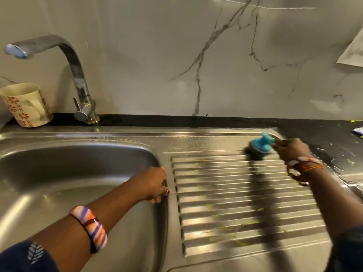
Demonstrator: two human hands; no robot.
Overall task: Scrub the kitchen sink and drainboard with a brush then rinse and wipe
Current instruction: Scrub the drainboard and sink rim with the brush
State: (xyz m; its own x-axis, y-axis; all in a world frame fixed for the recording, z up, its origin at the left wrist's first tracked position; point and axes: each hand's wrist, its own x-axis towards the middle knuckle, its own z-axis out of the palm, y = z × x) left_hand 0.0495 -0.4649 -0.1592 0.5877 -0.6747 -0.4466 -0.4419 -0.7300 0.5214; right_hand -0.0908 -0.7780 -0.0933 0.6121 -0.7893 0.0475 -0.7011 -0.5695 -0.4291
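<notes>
The right hand [290,149] grips the blue plastic knob-handled scrubbing brush with dark bristles [259,147], fingers curled round the handle's right side; the brush is blurred, so the exact finger placement cannot be told. The brush stands bristles-down at the far right corner of the ribbed stainless-steel drainboard [245,197], touching the flat margin just beyond the first ridge. The left hand [154,186] rests on the rim between the stainless-steel sink bowl [68,173] and the drainboard, its fingers curled over the edge as a brace; it holds no tool. Small yellow-green specks of residue [260,209] lie scattered over the ridges, mostly in the middle and near part of the drainboard. The ridges run left to right, and the soiled area lies toward the person and to the left of the brush, so the right hand is the nearer and the only equipped one. Judgement: scrubbing of the drainboard is in hand and incomplete; the next stroke probably calls for drawing the brush nearward and along the grooves. The curved chrome tap [78,85] shows no water running. A cream mug with red flower pattern [25,105] stands on the black counter ledge [176,121] left of the tap.
</notes>
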